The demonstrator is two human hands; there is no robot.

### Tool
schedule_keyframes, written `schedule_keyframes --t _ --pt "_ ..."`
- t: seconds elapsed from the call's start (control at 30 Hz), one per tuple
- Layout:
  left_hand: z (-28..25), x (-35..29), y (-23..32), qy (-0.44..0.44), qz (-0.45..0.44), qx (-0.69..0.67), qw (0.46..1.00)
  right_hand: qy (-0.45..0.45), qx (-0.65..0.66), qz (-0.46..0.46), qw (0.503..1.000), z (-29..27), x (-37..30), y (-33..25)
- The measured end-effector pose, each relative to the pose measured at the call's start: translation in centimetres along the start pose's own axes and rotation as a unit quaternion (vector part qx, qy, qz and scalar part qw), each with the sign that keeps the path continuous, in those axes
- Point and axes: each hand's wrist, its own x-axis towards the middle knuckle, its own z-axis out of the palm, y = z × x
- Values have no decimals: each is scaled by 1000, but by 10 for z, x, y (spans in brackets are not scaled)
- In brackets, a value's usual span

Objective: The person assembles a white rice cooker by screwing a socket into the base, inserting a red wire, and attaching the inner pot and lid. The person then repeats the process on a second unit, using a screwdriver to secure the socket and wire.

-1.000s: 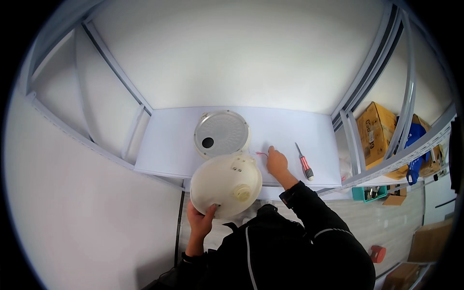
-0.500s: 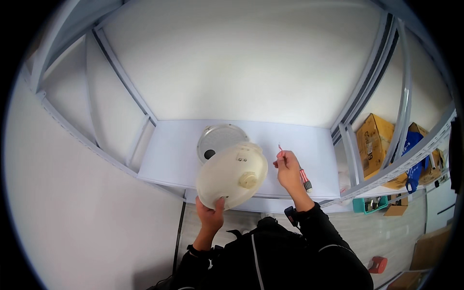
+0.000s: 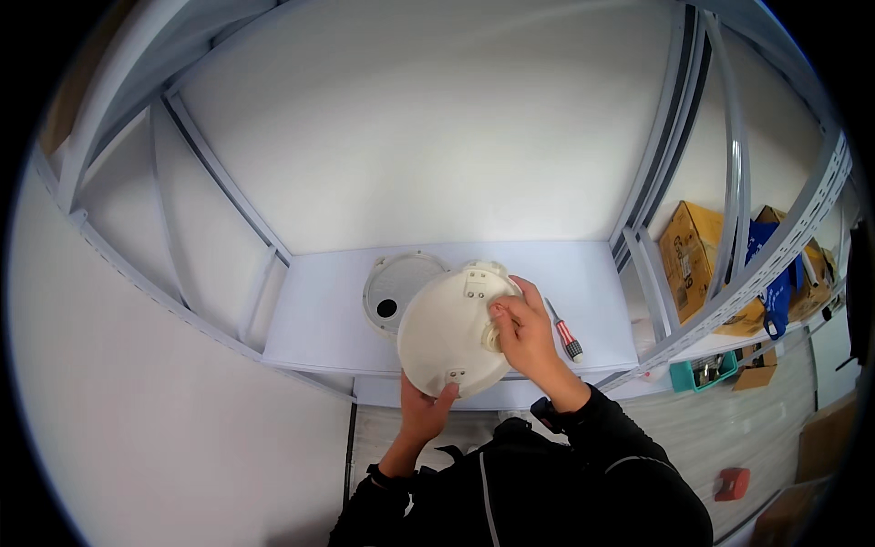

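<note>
My left hand (image 3: 425,410) grips the lower edge of a round cream-coloured cover (image 3: 442,328), thumb on its face and fingers underneath. The cover is held tilted above the table, with a knob-like fitting (image 3: 492,337) and two small screwed plates on its face. My right hand (image 3: 521,330) reaches over the cover's right side beside the fitting. Its thumb and forefinger are pinched together; what they hold is hidden. Behind the cover, partly covered by it, a round grey plate (image 3: 406,269) with a black hole lies on the table. A red-and-black-handled screwdriver (image 3: 565,339) lies right of my right hand.
The white table (image 3: 310,310) stands against a pale wall between grey metal frames (image 3: 670,137). Cardboard boxes (image 3: 690,260) and a blue bag (image 3: 773,287) sit on the right. A teal bin (image 3: 706,372) holds small parts. A red object (image 3: 732,484) is on the floor.
My right hand has moved left from beside the cover onto its right side; the small red piece it pinched no longer shows. The cover has shifted right and turned in my left hand.
</note>
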Motion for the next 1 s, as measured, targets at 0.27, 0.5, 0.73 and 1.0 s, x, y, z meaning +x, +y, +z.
schedule_keyframes --t 0.27,0.5,0.73,1.0 --pt "-33 0 32 -189 -181 -98 960 -59 -71 -81 992 0 -6 3" --pt "-28 -4 26 -105 -182 -118 971 34 -242 -228 943 -8 0 -40" --pt "-24 -6 20 -38 -125 -61 990 -87 -112 -68 988 0 -19 -51" --pt "-31 -9 8 4 -82 -137 987 -109 -37 -56 992 19 -19 -56"
